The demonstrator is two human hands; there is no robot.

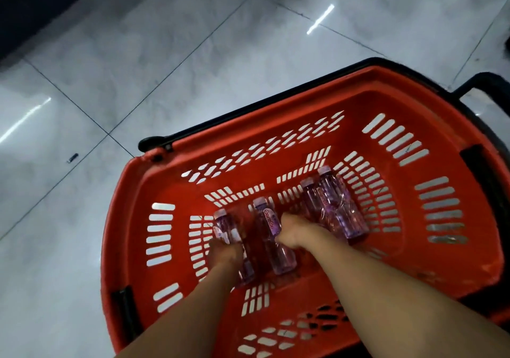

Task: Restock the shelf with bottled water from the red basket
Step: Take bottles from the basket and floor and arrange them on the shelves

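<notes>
A red plastic basket (276,126) with slotted walls stands on the floor below me. Several purple-labelled water bottles lie on its bottom. My left hand (225,253) is wrapped around the leftmost bottle (225,226) near its middle. My right hand (294,233) grips the bottle beside it (266,217), fingers curled over its body. Two more bottles (335,206) lie side by side to the right, untouched, caps pointing away from me. Both forearms reach down into the basket.
Glossy grey floor tiles (165,62) surround the basket. A black handle (480,82) sticks out at the basket's far right. A dark edge, possibly a shelf base (27,13), runs along the upper left. A small dark object (72,158) lies on the floor.
</notes>
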